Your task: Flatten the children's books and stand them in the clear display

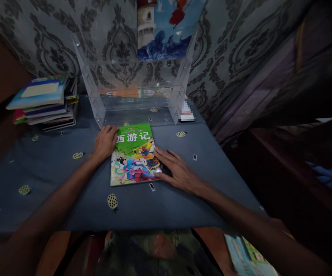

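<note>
A thin children's book (134, 157) with a green cover, white Chinese characters and colourful cartoon figures lies flat on the table, cover up. My left hand (106, 141) rests at its upper left edge, fingertips touching the corner; its fingers lie low and its thumb is hidden. Along the book's right edge lies my right hand (179, 170), open, with fingers stretched out and the thumb apart near the lower right corner. Neither hand lifts the book.
Beyond the book stands a clear plastic rack (137, 103). A stack of books (49, 101) sits at the back left. The grey-blue tablecloth (76, 203) has pineapple prints. Patterned curtain (120, 46) and a picture (166, 34) are behind. More books (249, 255) lie at lower right, below table level.
</note>
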Available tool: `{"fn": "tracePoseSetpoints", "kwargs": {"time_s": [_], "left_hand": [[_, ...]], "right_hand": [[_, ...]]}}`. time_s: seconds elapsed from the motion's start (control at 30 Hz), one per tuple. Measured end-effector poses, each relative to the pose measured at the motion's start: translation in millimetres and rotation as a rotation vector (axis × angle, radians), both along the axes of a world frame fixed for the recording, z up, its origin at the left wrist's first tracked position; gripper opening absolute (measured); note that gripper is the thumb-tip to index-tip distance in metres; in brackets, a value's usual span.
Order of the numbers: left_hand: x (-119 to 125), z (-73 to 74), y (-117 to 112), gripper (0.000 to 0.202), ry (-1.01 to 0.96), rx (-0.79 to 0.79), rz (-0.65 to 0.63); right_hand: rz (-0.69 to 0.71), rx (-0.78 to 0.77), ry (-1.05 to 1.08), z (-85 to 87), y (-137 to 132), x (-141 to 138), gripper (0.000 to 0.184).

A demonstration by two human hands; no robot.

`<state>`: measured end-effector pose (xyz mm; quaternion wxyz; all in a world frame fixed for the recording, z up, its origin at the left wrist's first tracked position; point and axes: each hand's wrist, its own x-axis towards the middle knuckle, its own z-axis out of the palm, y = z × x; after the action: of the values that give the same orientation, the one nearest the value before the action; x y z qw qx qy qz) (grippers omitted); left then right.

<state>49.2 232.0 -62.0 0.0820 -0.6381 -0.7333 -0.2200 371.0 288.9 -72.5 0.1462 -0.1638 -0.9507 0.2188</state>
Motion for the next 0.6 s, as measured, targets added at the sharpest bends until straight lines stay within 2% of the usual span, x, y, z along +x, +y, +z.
{"fn": "tracePoseSetpoints", "kwargs": {"time_s": [0.13,0.23,0.3,0.4,0.5,0.6], "left_hand": [[2.0,1.1,-6.8,0.033,-0.038,-0.031,0.059],[1.7,-3.0,-12.3,0.036,-0.179,-0.014,0.032],[0.3,-6.1,-13.7,0.038,-0.389,0.013,0.007],[-2.9,-5.3,-12.4,0.04,-0.832,0.043,-0.006],[-7.3,4.5,-9.8,0.038,-1.272,0.08,0.129],[-11.8,16.7,-9.8,0.034,-1.498,0.096,0.272]], "right_hand": [[0.018,-0.005,-0.002,-1.6,4.3,0.5,0.079],[0.018,0.005,0.007,-3.7,6.2,0.7,0.082],[0.019,0.014,0.009,-4.3,6.7,1.1,0.083],[0.019,0.022,0.004,-4.0,6.9,1.5,0.084],[0.024,0.021,0.011,-3.5,7.0,1.6,0.085],[0.028,0.016,0.023,-3.6,7.3,1.5,0.084]]}}
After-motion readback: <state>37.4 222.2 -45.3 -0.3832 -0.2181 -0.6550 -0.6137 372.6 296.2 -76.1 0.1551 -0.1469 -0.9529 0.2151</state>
